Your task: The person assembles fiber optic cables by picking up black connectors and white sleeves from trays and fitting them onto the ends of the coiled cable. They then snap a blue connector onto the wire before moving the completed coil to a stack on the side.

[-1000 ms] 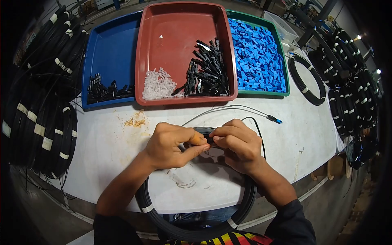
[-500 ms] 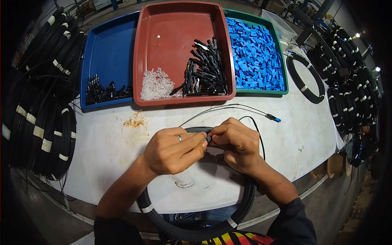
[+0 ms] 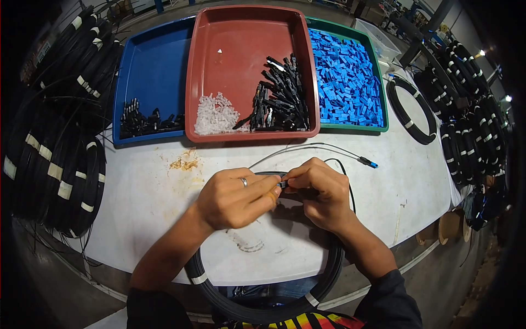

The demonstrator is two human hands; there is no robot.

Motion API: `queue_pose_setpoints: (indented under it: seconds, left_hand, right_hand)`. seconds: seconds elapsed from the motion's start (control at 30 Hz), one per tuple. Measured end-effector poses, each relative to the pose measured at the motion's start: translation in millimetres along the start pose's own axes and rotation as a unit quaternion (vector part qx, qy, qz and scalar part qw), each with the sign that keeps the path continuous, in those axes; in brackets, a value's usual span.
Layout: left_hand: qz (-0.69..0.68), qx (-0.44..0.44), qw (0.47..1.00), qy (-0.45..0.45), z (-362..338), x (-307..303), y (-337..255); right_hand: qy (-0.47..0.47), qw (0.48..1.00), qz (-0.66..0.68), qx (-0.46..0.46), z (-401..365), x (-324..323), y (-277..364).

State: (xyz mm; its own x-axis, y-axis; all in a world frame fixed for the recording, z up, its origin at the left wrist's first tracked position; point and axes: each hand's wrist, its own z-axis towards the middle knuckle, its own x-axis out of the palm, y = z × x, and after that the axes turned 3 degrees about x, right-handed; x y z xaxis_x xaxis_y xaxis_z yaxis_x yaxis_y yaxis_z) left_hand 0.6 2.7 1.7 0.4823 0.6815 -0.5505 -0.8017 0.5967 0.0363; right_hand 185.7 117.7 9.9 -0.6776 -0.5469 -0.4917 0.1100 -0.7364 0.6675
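While the left hand point(image 3: 234, 200) and right hand point(image 3: 324, 196) pinch a small dark plastic-looking piece point(image 3: 282, 185) between their fingers near the far arc of a round black cable coil point(image 3: 246, 313), steady, straight pressure should serve best.

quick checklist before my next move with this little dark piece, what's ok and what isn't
1. Small dark piece gripped: ok, the left hand and right hand both pinch it.
2. Piece fully assembled: cannot tell, fingertips cover most of it.
3. Round black cable coil bound: ok where visible, two white tape bands show near the body.
4. Black connector with a blue tip clear of the hands: ok, it lies beyond them.
5. White table clean: not ok, yellowish-brown crumbs lie on it.
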Motion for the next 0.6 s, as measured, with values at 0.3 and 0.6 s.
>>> queue_pose_setpoints:
  seconds: [0.3, 0.6]
  left_hand:
    - [-0.077, -0.084, 0.993, 0.006, 1.2, -3.5, 1.7]
    - [-0.075, -0.078, 0.994, -0.015, -4.4, 0.6, 0.7]
  right_hand:
    - [-0.030, 0.998, -0.013, -0.051, -3.2, 4.0, -8.0]
    - [-0.015, 0.997, 0.061, 0.038, -8.4, 4.3, -2.1]
